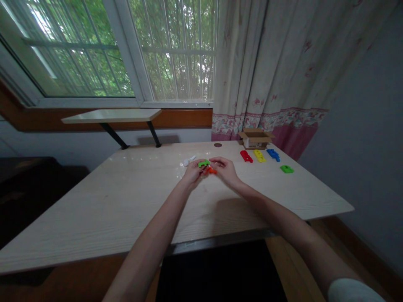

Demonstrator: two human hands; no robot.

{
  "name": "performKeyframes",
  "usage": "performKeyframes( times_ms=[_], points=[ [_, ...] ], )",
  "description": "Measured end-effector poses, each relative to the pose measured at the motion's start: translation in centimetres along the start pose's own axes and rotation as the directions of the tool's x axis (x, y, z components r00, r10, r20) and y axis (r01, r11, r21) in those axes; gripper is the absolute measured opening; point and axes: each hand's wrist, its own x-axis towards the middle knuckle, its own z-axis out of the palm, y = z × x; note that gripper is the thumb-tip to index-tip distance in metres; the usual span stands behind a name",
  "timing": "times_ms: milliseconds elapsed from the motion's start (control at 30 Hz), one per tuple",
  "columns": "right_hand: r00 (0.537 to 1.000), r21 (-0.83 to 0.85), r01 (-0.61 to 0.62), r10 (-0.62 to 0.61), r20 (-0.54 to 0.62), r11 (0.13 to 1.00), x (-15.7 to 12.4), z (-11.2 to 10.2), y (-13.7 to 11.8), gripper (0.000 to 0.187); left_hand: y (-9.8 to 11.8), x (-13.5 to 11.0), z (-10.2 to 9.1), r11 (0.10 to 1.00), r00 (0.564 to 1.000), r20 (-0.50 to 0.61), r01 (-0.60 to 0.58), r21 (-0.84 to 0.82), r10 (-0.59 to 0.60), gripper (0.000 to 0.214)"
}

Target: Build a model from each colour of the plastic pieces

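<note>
A person stands at a pale wood table [126,201] with both arms reaching out, and the two hands meet near the far side. The left hand [192,173] is curled shut and seems to pinch a green plastic piece [204,163]. That piece points left to right, with its right end tipped up a little. The right hand [225,170] is curled shut too, over an orange plastic piece [211,170]. It also points mostly left to right, but the fingers hide part of it. The hands seem to stay close so the two pieces can be held side by side. I cannot tell if the pieces touch.

To the right, a red piece [246,156], a yellow piece [260,155] and a blue piece [273,154] lie in a row by a small open cardboard box [255,139]. They seem spread out so each is easy to see. A second green piece [286,169] lies nearer the table's right edge.
</note>
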Motion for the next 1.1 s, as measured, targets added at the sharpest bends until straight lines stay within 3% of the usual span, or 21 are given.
performKeyframes(
  times_ms=[167,367,833,1100],
  points=[
    [0.993,-0.120,0.114,-0.111,0.033,0.986,-0.36,-0.24,0.02,0.025,-0.15,-0.19,-0.09,1.000,0.997,0.081,0.011,-0.008,-0.011,0.030],
    [0.989,-0.144,0.144,-0.141,0.033,0.979,-0.43,-0.24,0.19,0.021,-0.31,-0.26,-0.17,1.000,0.990,0.142,0.020,-0.024,-0.016,0.029],
    [0.992,-0.186,0.126,-0.128,-0.001,0.974,-0.39,-0.32,0.64,0.021,-0.81,0.04,-0.53,0.990,0.986,0.105,0.134,-0.041,-0.129,0.022],
    [0.975,-0.297,0.212,-0.221,0.004,0.931,-0.48,-0.49,0.61,0.022,-0.90,-0.01,-0.52,0.982,0.982,0.090,0.172,-0.073,-0.165,0.020]
  ],
)
